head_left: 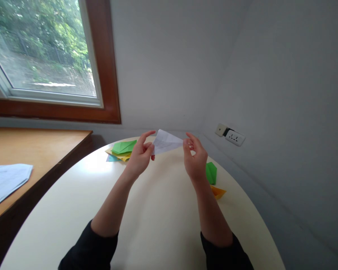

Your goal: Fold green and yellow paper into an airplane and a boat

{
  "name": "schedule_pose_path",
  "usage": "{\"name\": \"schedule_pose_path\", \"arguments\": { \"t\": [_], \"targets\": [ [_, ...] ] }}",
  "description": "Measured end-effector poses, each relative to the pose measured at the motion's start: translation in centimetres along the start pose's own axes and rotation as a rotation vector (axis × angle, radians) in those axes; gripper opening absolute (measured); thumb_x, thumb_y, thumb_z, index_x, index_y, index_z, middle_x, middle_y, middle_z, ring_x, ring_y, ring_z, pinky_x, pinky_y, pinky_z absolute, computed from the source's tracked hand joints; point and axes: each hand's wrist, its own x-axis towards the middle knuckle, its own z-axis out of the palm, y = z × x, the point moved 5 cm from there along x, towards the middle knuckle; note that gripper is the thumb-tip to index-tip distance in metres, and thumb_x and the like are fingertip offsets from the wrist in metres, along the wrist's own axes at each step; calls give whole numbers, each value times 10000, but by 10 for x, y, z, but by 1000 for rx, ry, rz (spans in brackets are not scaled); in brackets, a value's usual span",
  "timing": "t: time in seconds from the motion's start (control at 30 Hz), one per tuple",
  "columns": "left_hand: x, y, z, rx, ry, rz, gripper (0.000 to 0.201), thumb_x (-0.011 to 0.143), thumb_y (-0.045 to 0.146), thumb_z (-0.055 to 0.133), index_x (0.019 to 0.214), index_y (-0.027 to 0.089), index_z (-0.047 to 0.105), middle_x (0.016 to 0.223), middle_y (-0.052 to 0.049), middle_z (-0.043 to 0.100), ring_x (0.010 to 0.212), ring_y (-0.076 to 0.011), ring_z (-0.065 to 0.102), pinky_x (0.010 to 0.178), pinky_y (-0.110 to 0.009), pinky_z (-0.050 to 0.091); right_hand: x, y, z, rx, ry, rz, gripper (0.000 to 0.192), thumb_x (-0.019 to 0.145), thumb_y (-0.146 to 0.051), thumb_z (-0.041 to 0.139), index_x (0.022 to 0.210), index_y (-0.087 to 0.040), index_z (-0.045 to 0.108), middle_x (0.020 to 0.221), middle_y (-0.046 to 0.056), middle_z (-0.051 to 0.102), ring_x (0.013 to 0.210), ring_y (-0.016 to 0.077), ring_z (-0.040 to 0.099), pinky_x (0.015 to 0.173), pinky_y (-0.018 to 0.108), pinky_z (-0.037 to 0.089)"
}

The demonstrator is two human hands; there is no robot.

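I hold a folded white paper [166, 142] up in the air above a round cream table [157, 217]. My left hand [141, 155] pinches its left end between thumb and fingers. My right hand [195, 159] grips its right tip. The paper is creased into a pointed, roughly triangular shape. Both forearms in black sleeves reach out from the bottom edge.
A stack of green, yellow and blue paper sheets [121, 150] lies at the table's far left. A folded green piece [211, 172] and an orange one [218, 192] lie right of my right hand. A wooden desk [30, 146] with white papers [5, 180] stands left. Wall sockets [231, 135] sit on the right wall.
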Motion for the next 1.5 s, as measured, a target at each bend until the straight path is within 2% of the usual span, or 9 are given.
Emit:
{"name": "schedule_pose_path", "arguments": {
  "t": [0.23, 0.43, 0.6, 0.77, 0.83, 0.9, 1.03, 1.3, 1.5],
  "targets": [
    [-1, 0, 1, -32, 23, -31, 363, 763, 263, 524, 1110, 170, 471, 515, 83, 455, 481, -83, 459, 507, -218, 389, -1, 6, 7, 203, -42, 80, 221, 795, -262, 562, 983, -168, 627, 809, 58, 679, 709, 151, 638, 591, 254, 521],
    [3, -6, -6, -58, 125, -21, 438, 715, 372, 604, 1083, 184, 460, 830, -24, 602, 608, -112, 556, 554, -260, 481, -1, 2, 2, 259, 28, 102, 167, 779, -261, 579, 904, -168, 640, 808, 48, 675, 693, 143, 642, 562, 237, 528],
    [4, -9, -15, 113, 202, -26, 456, 714, 389, 616, 1110, 205, 486, 1088, -102, 558, 876, -186, 601, 717, -322, 511, 0, 0, -5, 186, 102, 92, 141, 783, -266, 570, 853, -175, 651, 812, 45, 682, 700, 144, 637, 579, 246, 522],
    [3, -9, -16, 192, 203, -84, 532, 720, 422, 615, 1181, 205, 464, 1219, -148, 505, 955, -218, 604, 818, -368, 486, 0, 2, -7, 138, 136, 85, 150, 790, -268, 555, 855, -174, 653, 811, 55, 683, 735, 159, 634, 609, 265, 513],
    [2, -11, -14, 203, 165, -122, 585, 715, 453, 615, 1218, 211, 437, 1146, -136, 562, 893, -213, 627, 781, -365, 496, 0, 3, -7, 122, 139, 80, 155, 793, -270, 550, 857, -173, 652, 814, 58, 682, 738, 161, 632, 611, 268, 510],
    [1, -14, -10, 196, 115, -143, 614, 719, 459, 607, 1243, 206, 407, 948, -85, 642, 777, -189, 645, 726, -349, 505, 0, 4, -7, 106, 138, 68, 158, 796, -273, 544, 858, -174, 651, 815, 58, 680, 734, 161, 631, 608, 267, 510],
    [2, -12, -7, 155, 96, -89, 551, 741, 367, 585, 1224, 172, 405, 630, 21, 622, 585, -143, 620, 633, -297, 504, 0, 5, -7, 85, 130, 45, 159, 798, -274, 538, 862, -181, 649, 820, 55, 679, 718, 157, 629, 593, 262, 512],
    [2, -2, -6, 190, 81, -8, 379, 737, 234, 537, 1107, 165, 489, 590, 45, 594, 507, -104, 577, 562, -235, 480, -1, -6, -2, 26, 26, -33, 156, 812, -201, 494, 868, -187, 640, 828, 55, 683, 752, 158, 629, 615, 262, 514],
    [2, -2, -8, 249, 110, 8, 289, 739, 224, 509, 1020, 166, 534, 568, 39, 588, 478, -101, 550, 522, -215, 452, -1, -16, 3, -92, -35, -226, 161, 813, -166, 484, 856, -192, 638, 869, 77, 652, 864, 188, 606, 799, 348, 488]
  ]
}}
